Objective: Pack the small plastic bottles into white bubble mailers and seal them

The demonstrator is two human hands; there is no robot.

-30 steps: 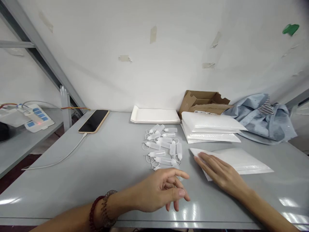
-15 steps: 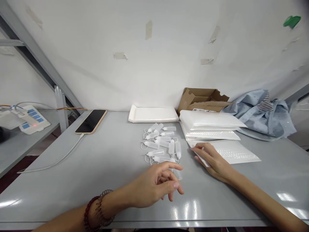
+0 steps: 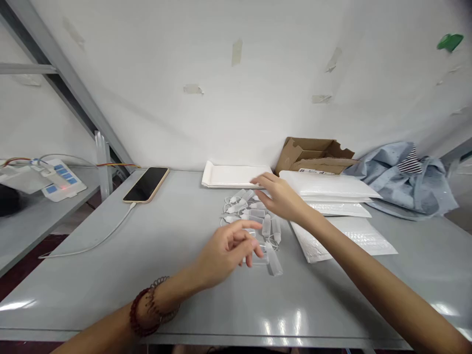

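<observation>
One phone (image 3: 146, 185) lies at the left of the table (image 3: 177, 206), a white cable (image 3: 110, 235) plugged into its near end. Next comes the left hand (image 3: 228, 251) over the near part of the bottles (image 3: 257, 213), its fingers loosely curled, thumb and forefinger apart; it appears to grip nothing. The bottles lie in a loose cluster mid-table, some hidden by that hand. Behind them, by the wall (image 3: 206, 132), rests a white stack (image 3: 232, 176). The right hand (image 3: 278, 196) hangs over the stack's right end, fingers partly spread and bent, slightly blurred; nothing shows in its grasp, and I cannot tell whether a fingertip touches the stack. Further right are the box (image 3: 320, 164), the pile (image 3: 328, 184) before it, one mailer (image 3: 365, 235) nearer the front, and a crumpled cloth (image 3: 400, 182).

I judge the step to be a right-hand reach, with the left idle. If the stack is meant, the next move calls for thumb and fingertips to separate one layer cleanly.
</observation>
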